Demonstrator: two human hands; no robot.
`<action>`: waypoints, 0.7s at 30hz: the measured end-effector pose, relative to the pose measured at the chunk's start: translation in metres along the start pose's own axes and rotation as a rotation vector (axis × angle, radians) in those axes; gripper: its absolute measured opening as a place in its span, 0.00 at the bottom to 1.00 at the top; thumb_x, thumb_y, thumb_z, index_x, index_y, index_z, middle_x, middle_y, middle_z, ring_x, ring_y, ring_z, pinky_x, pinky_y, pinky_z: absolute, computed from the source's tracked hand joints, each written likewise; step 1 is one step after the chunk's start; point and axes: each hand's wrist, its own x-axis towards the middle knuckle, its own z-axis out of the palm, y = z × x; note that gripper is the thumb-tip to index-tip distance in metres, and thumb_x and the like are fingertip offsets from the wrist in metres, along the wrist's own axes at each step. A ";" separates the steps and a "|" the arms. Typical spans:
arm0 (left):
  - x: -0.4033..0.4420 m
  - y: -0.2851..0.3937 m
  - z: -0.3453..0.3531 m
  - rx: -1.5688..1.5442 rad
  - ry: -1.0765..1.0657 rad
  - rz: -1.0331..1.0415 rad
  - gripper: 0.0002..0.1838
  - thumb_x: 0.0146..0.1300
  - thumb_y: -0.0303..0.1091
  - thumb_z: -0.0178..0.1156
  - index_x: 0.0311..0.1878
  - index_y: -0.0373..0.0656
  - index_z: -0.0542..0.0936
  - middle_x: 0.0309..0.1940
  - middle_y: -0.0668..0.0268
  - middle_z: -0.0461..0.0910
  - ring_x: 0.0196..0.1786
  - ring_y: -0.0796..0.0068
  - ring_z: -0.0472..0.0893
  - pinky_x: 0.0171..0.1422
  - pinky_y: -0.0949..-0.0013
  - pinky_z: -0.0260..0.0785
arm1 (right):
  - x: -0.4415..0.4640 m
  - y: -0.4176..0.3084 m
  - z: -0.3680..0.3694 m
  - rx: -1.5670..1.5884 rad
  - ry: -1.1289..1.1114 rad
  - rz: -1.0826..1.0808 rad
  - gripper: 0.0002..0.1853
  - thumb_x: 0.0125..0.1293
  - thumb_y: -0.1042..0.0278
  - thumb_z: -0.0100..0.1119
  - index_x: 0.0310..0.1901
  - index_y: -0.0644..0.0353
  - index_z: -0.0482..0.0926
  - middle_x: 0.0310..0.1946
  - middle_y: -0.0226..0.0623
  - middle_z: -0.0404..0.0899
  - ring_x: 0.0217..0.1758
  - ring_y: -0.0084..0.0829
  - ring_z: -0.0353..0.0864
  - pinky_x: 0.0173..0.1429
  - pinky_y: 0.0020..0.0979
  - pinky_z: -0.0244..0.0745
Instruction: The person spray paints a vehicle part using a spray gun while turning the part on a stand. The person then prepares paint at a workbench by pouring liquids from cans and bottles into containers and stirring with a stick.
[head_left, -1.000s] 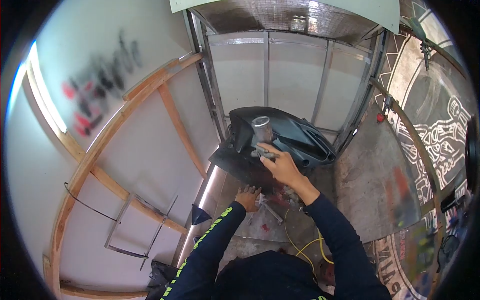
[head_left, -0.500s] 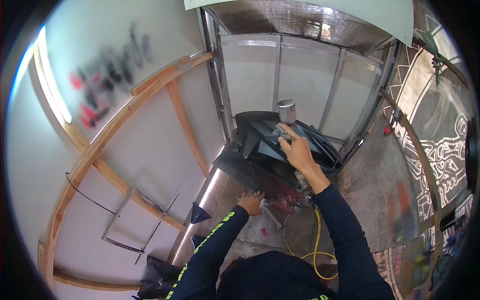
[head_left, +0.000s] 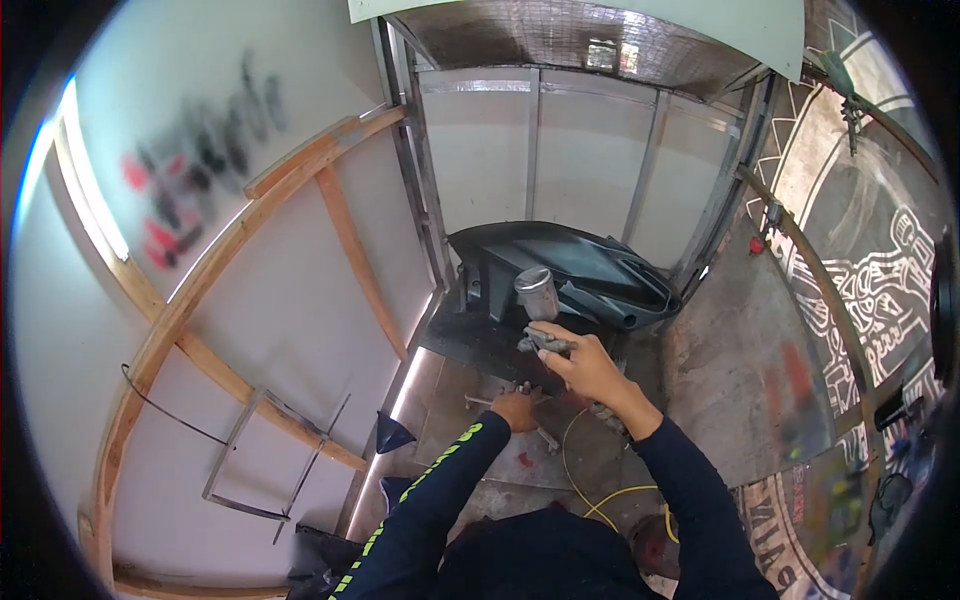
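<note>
My right hand (head_left: pixel 585 365) is wrapped round a spray gun (head_left: pixel 545 342), whose metal cup (head_left: pixel 536 292) stands on top. Beyond the cup lies a large dark, glossy curved panel (head_left: pixel 560 255), propped near the back wall. My left hand (head_left: pixel 515 408) is lower and to the left, at the near edge of the dark board (head_left: pixel 465 335) under the panel. Its fingers bend over that edge, and what they grip, if anything, is hidden.
A yellow hose (head_left: pixel 625 493) loops on the floor near my body. Wooden beams (head_left: pixel 345 260) frame the left wall, where a thin metal frame (head_left: pixel 235 450) leans. A grey board (head_left: pixel 740 370) stands at the right.
The spray gun and my right hand went right and up over the panel, then came back down and nearer. My left hand stays low by the board's near edge. The view shifted too.
</note>
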 end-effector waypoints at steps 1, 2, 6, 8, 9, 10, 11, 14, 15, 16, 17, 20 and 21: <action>0.006 -0.002 0.005 0.029 0.010 0.015 0.48 0.54 0.54 0.65 0.78 0.52 0.58 0.77 0.52 0.59 0.78 0.47 0.59 0.77 0.42 0.55 | -0.002 0.007 0.004 -0.018 0.068 -0.066 0.25 0.67 0.67 0.58 0.66 0.52 0.74 0.31 0.40 0.80 0.27 0.24 0.77 0.38 0.29 0.74; 0.011 -0.005 0.011 0.027 0.008 0.023 0.48 0.54 0.54 0.65 0.78 0.52 0.58 0.77 0.52 0.59 0.78 0.47 0.59 0.77 0.42 0.55 | -0.004 0.012 0.007 -0.035 0.136 -0.130 0.26 0.67 0.68 0.58 0.68 0.50 0.74 0.22 0.30 0.75 0.19 0.18 0.73 0.28 0.27 0.72; 0.026 -0.027 0.030 -0.188 0.104 0.199 0.48 0.54 0.52 0.67 0.77 0.51 0.60 0.76 0.50 0.59 0.77 0.47 0.59 0.76 0.42 0.55 | -0.014 -0.009 0.006 -0.065 0.182 0.008 0.26 0.67 0.67 0.59 0.67 0.51 0.73 0.45 0.53 0.85 0.44 0.42 0.88 0.51 0.33 0.77; 0.025 -0.038 0.036 -0.322 0.136 0.207 0.47 0.54 0.50 0.67 0.77 0.50 0.61 0.76 0.51 0.59 0.77 0.48 0.59 0.76 0.42 0.56 | -0.014 -0.012 0.007 -0.051 0.200 -0.011 0.26 0.68 0.66 0.59 0.67 0.51 0.73 0.48 0.53 0.84 0.49 0.49 0.86 0.53 0.35 0.78; 0.020 -0.041 0.030 -0.258 0.204 0.172 0.47 0.54 0.48 0.68 0.76 0.49 0.61 0.77 0.51 0.58 0.77 0.48 0.59 0.76 0.42 0.56 | -0.013 -0.014 0.007 -0.050 0.204 -0.005 0.26 0.68 0.66 0.59 0.67 0.51 0.73 0.48 0.53 0.84 0.49 0.49 0.86 0.53 0.35 0.78; 0.012 -0.044 0.021 -0.193 0.274 0.135 0.47 0.53 0.46 0.68 0.76 0.49 0.61 0.77 0.52 0.58 0.78 0.49 0.58 0.76 0.42 0.56 | -0.010 -0.017 0.008 -0.096 0.169 -0.058 0.26 0.67 0.67 0.59 0.67 0.51 0.73 0.47 0.53 0.84 0.48 0.51 0.86 0.52 0.37 0.78; 0.002 -0.048 0.012 -0.192 0.268 0.137 0.47 0.53 0.46 0.68 0.76 0.49 0.61 0.77 0.52 0.58 0.78 0.49 0.58 0.76 0.42 0.56 | -0.007 -0.020 0.010 -0.142 0.132 -0.111 0.26 0.66 0.67 0.59 0.66 0.51 0.73 0.46 0.53 0.84 0.46 0.52 0.85 0.52 0.39 0.78; -0.024 -0.066 -0.006 -0.078 0.278 0.038 0.47 0.53 0.44 0.70 0.76 0.48 0.61 0.77 0.54 0.57 0.79 0.50 0.56 0.77 0.43 0.56 | 0.012 -0.003 0.022 -0.256 0.071 -0.305 0.27 0.65 0.68 0.59 0.67 0.54 0.73 0.34 0.49 0.84 0.37 0.43 0.86 0.44 0.37 0.77; -0.028 -0.076 -0.003 -0.045 0.280 0.002 0.47 0.53 0.44 0.70 0.76 0.48 0.61 0.77 0.54 0.57 0.79 0.50 0.56 0.76 0.43 0.56 | 0.018 -0.003 0.024 -0.256 0.072 -0.305 0.27 0.65 0.68 0.59 0.67 0.54 0.73 0.34 0.49 0.84 0.37 0.43 0.86 0.44 0.37 0.77; -0.032 -0.084 0.000 -0.012 0.281 -0.033 0.48 0.52 0.44 0.71 0.76 0.48 0.61 0.77 0.54 0.57 0.79 0.50 0.56 0.76 0.43 0.57 | 0.023 -0.004 0.026 -0.291 0.079 -0.307 0.26 0.64 0.67 0.59 0.66 0.53 0.73 0.35 0.52 0.83 0.38 0.50 0.84 0.45 0.42 0.77; -0.035 -0.091 0.002 -0.012 0.281 -0.032 0.48 0.52 0.44 0.71 0.76 0.48 0.61 0.77 0.54 0.57 0.79 0.50 0.56 0.76 0.43 0.57 | 0.029 -0.004 0.026 -0.327 0.085 -0.310 0.26 0.63 0.66 0.60 0.65 0.51 0.74 0.36 0.55 0.83 0.39 0.57 0.82 0.45 0.46 0.77; -0.044 -0.106 0.010 0.003 0.263 -0.070 0.48 0.52 0.44 0.71 0.76 0.48 0.61 0.78 0.57 0.57 0.79 0.51 0.56 0.76 0.43 0.57 | 0.040 -0.007 0.021 -0.348 0.131 -0.322 0.26 0.63 0.65 0.60 0.65 0.51 0.74 0.35 0.55 0.83 0.38 0.57 0.82 0.44 0.47 0.77; -0.048 -0.108 0.011 0.023 0.260 -0.044 0.48 0.51 0.44 0.71 0.76 0.48 0.61 0.77 0.58 0.58 0.79 0.52 0.57 0.75 0.43 0.58 | 0.041 -0.014 0.020 -0.344 0.158 -0.343 0.26 0.63 0.66 0.60 0.65 0.50 0.74 0.34 0.55 0.82 0.37 0.57 0.82 0.43 0.46 0.76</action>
